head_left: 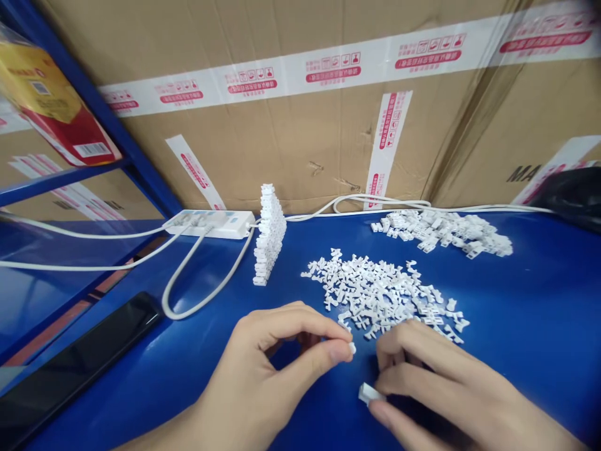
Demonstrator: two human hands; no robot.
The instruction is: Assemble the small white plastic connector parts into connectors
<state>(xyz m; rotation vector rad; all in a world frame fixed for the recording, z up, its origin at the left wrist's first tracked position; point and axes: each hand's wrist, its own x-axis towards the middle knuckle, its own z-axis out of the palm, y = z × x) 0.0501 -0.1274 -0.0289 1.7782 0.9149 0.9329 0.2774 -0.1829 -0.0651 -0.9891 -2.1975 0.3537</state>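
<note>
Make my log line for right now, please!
left hand: pinches tiny white plastic piece | right hand: touches white plastic block | near: white plastic heap

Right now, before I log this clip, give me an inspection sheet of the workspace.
Surface: blue tabletop.
Things: small white plastic piece at the left hand; white plastic block at the right hand; loose white pieces beyond; joined white pieces farther back; upright stacked column.
Clutter: black smartphone; black bag.
Hands: left hand and right hand both pinching.
Cables: white power strip; white cords.
Surroundings: taped cardboard boxes; blue metal shelving; yellow-and-red package.
</note>
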